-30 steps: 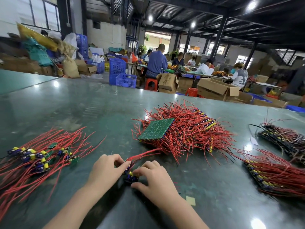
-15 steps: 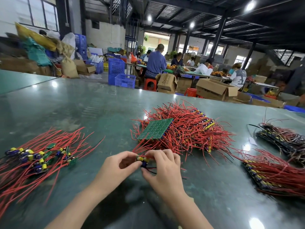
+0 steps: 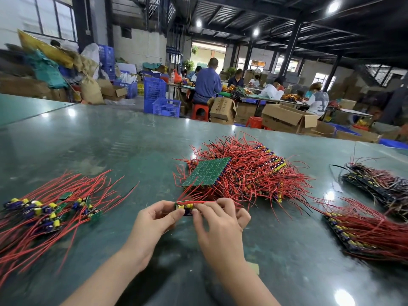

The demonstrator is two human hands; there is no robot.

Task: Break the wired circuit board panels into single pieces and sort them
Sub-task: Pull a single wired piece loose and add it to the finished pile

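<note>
A small strip of wired circuit board (image 3: 186,206) with yellow and blue parts and red wires is held just above the table. My left hand (image 3: 154,219) pinches its left end and my right hand (image 3: 220,221) pinches its right end. Behind them lies a big heap of unbroken panels (image 3: 249,173) with red wires, a green board (image 3: 207,172) face down on top. To the left lies the pile of single pieces (image 3: 50,208) with long red wires.
Two more stacks of wired panels lie at the right, a near stack (image 3: 366,235) and a far stack (image 3: 379,184). The green table (image 3: 110,146) runs wide. Beyond its far edge are cardboard boxes (image 3: 287,120), blue crates (image 3: 159,98) and seated people.
Both hands have lifted the strip off the table and brought it further from me, toward the heap. The grip has moved from flat on the table to pinching the strip's two ends.
</note>
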